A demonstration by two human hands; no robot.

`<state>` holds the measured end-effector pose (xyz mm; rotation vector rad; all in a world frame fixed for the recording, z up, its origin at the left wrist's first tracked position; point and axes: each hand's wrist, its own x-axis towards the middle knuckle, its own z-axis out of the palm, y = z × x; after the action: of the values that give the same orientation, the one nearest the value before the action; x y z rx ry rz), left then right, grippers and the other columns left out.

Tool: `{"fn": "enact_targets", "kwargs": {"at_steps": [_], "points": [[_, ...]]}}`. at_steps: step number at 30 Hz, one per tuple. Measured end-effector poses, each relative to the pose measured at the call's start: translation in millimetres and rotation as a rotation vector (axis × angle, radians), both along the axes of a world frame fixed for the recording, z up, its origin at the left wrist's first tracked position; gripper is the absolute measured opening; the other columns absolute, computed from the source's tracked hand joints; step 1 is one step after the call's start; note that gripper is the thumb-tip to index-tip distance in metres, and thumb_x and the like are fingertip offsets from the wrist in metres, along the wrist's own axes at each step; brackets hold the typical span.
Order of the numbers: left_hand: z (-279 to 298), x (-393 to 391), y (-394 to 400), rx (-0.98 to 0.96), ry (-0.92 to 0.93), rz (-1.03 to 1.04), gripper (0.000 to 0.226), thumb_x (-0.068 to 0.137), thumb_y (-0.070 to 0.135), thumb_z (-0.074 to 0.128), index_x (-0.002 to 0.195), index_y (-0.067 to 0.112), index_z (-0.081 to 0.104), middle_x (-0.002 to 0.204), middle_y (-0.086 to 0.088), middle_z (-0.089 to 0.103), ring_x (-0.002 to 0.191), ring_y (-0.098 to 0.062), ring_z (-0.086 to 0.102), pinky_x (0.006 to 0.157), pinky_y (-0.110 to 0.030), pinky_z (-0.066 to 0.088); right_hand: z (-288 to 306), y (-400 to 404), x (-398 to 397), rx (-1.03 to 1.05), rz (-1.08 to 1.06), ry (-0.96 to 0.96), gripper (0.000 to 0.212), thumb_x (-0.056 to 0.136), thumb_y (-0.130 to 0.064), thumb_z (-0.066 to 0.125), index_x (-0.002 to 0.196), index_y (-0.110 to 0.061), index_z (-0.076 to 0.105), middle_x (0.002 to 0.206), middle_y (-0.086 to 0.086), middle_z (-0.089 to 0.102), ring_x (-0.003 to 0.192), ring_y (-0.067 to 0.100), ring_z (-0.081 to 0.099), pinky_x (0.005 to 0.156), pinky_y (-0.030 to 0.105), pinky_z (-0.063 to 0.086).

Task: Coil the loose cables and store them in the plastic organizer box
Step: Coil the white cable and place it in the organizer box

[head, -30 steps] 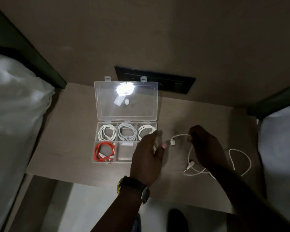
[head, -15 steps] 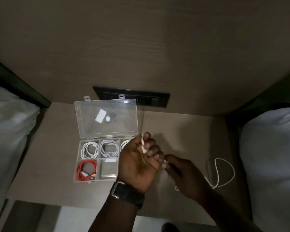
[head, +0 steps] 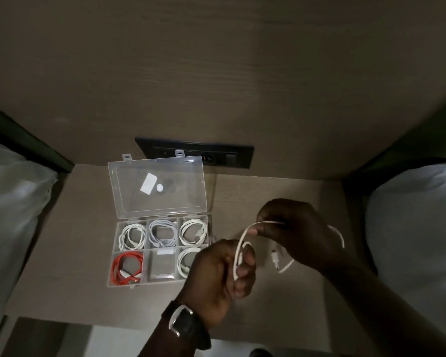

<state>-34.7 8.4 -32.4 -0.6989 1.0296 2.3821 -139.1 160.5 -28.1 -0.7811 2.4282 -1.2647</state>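
A clear plastic organizer box [head: 129,286] lies open on the wooden bedside table [head: 75,228], its lid [head: 157,186] leaning back. Three coiled white or grey cables fill the back compartments, a red coiled cable [head: 126,266] sits front left, and a white coil [head: 187,261] front right. The front middle compartment holds no cable. My left hand [head: 216,271] grips a loop of a loose white cable [head: 238,253] just right of the box. My right hand [head: 294,233] pinches the same cable higher up. Its plug end [head: 275,258] dangles between my hands.
A black socket panel [head: 216,155] sits on the wall behind the box. White pillows lie on beds at the left [head: 11,202] and right [head: 417,228]. A wristwatch [head: 183,323] is on my left wrist. The table's front edge runs below my hands.
My left hand took the cable end from my right and now holds a loop. My right hand has risen, drawing the cable up off the table into a second turn.
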Motion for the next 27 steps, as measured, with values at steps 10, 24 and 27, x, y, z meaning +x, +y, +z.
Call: {"fn": "enact_targets", "kwargs": {"at_steps": [10, 24, 27], "points": [[4, -20, -50, 0.348, 0.169, 0.698, 0.012, 0.076, 0.01, 0.072, 0.086, 0.007, 0.068, 0.079, -0.005, 0.067, 0.075, -0.019, 0.069, 0.071, -0.03, 0.06, -27, 4, 77, 0.19, 0.285, -0.295, 0.014, 0.095, -0.034, 0.05, 0.088, -0.023, 0.054, 0.072, -0.003, 0.064, 0.07, 0.012, 0.064, 0.072, 0.036, 0.053], [15, 22, -19, 0.358, 0.105, 0.143, 0.027, 0.088, 0.024, 0.048, 0.076, 0.005, 0.063, 0.056, -0.001, 0.039, 0.045, -0.011, 0.03, 0.044, -0.023, 0.023, -3, -14, 33, 0.24, 0.086, 0.096, 0.045, 0.087, -0.065, 0.04, 0.086, -0.028, 0.066, 0.076, -0.008, 0.067, 0.073, 0.006, 0.063, 0.067, 0.035, 0.051], [13, 15, -34, 0.601, 0.175, 0.372, 0.032, 0.098, 0.025, 0.034, 0.088, 0.008, 0.06, 0.067, 0.001, 0.045, 0.056, -0.01, 0.036, 0.056, -0.023, 0.031, -22, -24, 73, 0.308, 0.146, -0.001, 0.048, 0.086, -0.069, 0.035, 0.098, -0.027, 0.056, 0.086, -0.005, 0.072, 0.084, 0.01, 0.068, 0.072, 0.034, 0.051]]}}
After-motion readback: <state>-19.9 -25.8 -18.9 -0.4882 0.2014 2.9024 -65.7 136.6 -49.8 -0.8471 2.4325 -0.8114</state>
